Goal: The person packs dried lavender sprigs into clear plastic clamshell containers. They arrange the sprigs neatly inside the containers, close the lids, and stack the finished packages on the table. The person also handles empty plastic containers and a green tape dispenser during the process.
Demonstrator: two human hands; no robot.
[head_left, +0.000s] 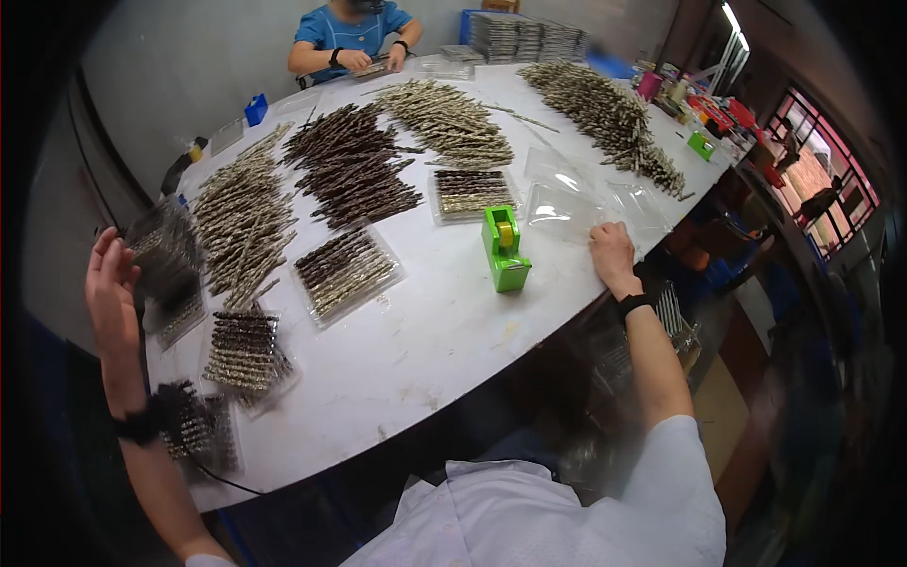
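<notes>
My left hand (111, 283) is raised at the far left, its fingers apart and partly bent, beside a blurred stack of filled clear trays (162, 236). Its fingertips come close to the stack's edge; whether they touch it is unclear. My right hand (614, 255) rests at the table's right edge, fingers curled down on the rim of an empty clear plastic tray (565, 214). Between my hands lie a clear tray of dark and pale ridged sticks (347, 271) and a similar filled tray (474, 196). A green tape dispenser (506, 250) stands near my right hand.
Loose ridged sticks lie in pale heaps (244, 217) (444, 123) (614, 118) and a dark brown heap (350, 161) across the white table (416, 350). More filled trays (244, 350) sit near left. Opposite, a co-worker (350, 42) handles a tray; stacked trays (524, 40) stand behind.
</notes>
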